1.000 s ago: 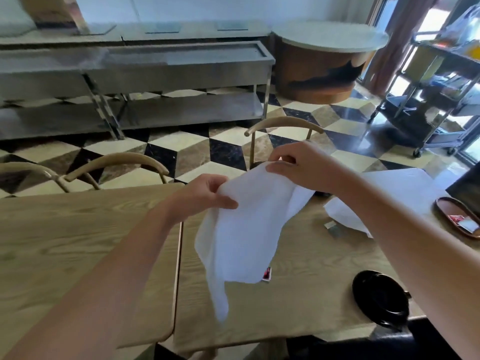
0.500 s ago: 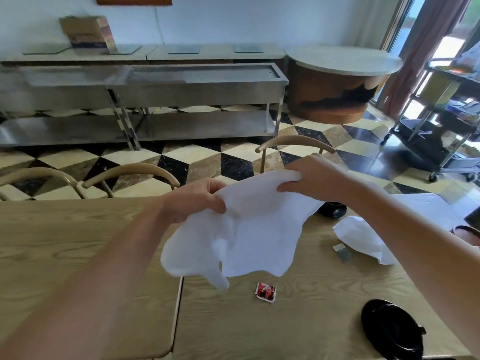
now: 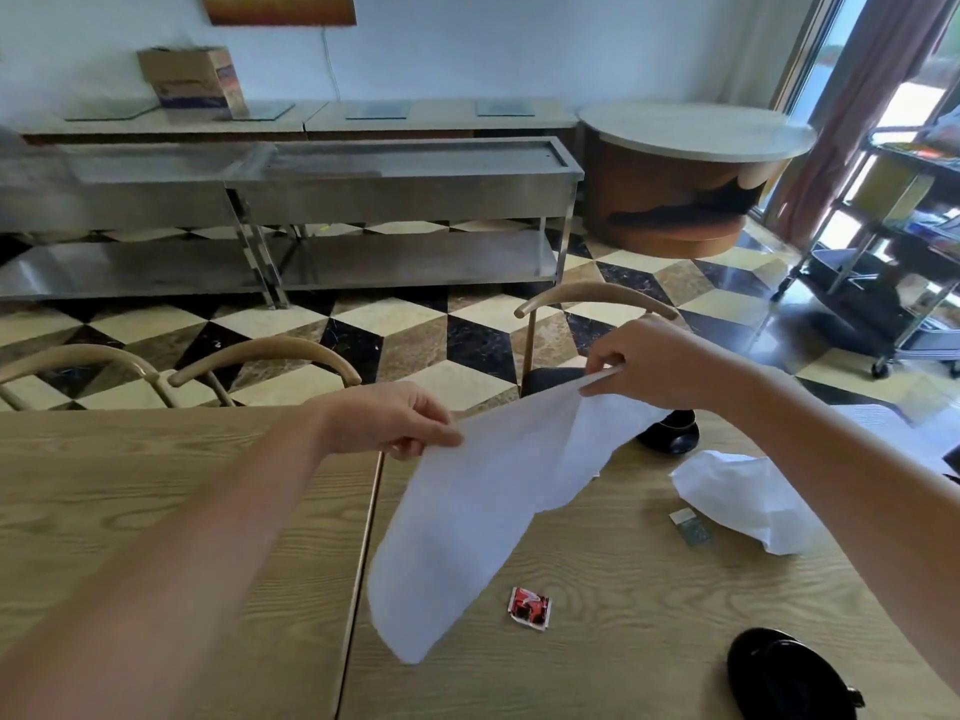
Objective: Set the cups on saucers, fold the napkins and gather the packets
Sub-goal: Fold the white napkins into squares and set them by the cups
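A white napkin [image 3: 467,517] hangs stretched in the air above the wooden table [image 3: 597,657]. My left hand [image 3: 395,418] pinches its left corner and my right hand [image 3: 649,361] pinches its upper right corner. A second white napkin [image 3: 748,496] lies crumpled on the table to the right. A red packet [image 3: 529,606] lies below the held napkin, and a small grey packet [image 3: 691,527] lies beside the crumpled one. A black cup [image 3: 672,433] stands partly hidden behind my right wrist. A black saucer [image 3: 779,672] sits at the near right edge.
A second wooden table [image 3: 130,485] adjoins on the left. Curved-back chairs [image 3: 265,356] stand along the far side. Steel counters [image 3: 405,200], a round table [image 3: 691,132] and a trolley [image 3: 893,262] stand farther back on the checkered floor.
My hands have moved apart and pulled the napkin from a bunched shape into a flatter stretched sheet. The camera has tilted up, showing more of the room.
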The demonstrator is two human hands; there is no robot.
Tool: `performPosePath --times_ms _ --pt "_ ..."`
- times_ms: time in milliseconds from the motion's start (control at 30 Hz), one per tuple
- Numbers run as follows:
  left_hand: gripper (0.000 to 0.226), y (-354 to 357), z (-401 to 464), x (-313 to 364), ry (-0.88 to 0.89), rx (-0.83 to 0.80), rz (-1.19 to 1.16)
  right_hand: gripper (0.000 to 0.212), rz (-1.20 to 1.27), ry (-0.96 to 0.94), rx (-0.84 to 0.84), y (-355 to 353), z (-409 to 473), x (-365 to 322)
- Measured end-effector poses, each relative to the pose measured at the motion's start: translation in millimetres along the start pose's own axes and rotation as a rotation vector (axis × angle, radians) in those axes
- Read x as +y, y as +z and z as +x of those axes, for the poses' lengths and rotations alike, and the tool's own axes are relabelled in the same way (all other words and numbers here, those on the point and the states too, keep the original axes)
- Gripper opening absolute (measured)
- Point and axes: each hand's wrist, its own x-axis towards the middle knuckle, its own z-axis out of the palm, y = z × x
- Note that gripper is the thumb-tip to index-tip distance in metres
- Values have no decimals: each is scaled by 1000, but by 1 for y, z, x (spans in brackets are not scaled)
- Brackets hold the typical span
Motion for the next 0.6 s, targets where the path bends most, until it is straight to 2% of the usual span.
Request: performPosePath --times_ms 67,167,233,333,467,600 --pt "38 -7 6 1 -106 125 345 18 -29 37 -13 8 9 13" --pt "32 -14 18 -3 -236 258 554 27 -12 77 -19 20 21 34" --pt "25 -17 25 -7 -266 317 567 24 -15 110 -14 26 26 47" --pt "16 -25 36 -13 -262 484 616 34 -25 154 -3 33 34 63" --pt "26 -41 44 -20 -251 716 756 42 -44 164 -4 38 46 78" --pt "28 -61 50 -24 -256 863 655 44 108 171 -3 42 59 91"
